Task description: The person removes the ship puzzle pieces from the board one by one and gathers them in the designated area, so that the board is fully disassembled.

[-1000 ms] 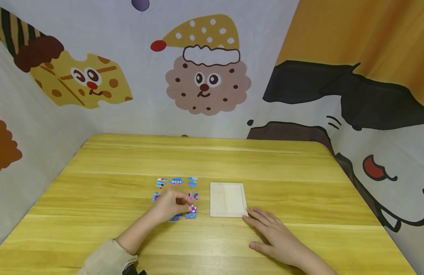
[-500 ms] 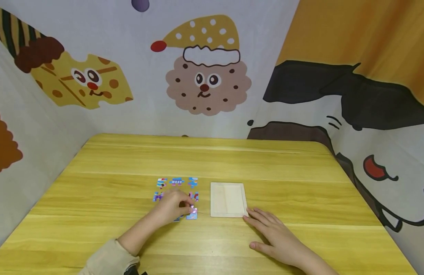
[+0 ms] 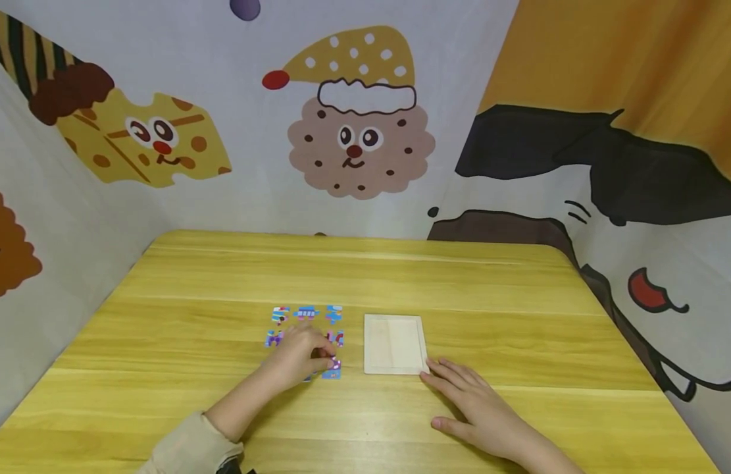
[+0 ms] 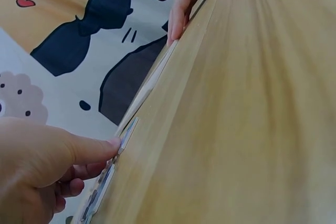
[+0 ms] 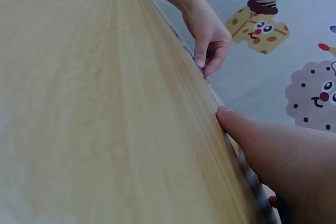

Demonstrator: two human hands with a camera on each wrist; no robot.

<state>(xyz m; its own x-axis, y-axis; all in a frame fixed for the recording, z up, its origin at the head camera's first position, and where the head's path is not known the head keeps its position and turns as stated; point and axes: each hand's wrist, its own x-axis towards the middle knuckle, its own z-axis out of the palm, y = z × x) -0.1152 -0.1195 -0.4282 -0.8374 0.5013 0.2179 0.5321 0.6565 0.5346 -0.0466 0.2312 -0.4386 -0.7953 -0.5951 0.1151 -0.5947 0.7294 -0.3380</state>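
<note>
Overhead only, left hand (image 3: 300, 359) pinching a puzzle piece (image 3: 333, 363); right hand (image 3: 478, 411) flat beside wooden tray (image 3: 395, 343).

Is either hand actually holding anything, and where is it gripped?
The left hand pinches a small colourful puzzle piece at its edge with thumb and fingertips. The right hand holds nothing; it rests flat beside the pale wooden tray.

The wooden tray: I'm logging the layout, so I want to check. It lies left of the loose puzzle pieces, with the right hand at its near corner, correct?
Not quite. In the head view the wooden tray lies right of the loose puzzle pieces, not left. The right hand is indeed at its near corner.
</note>
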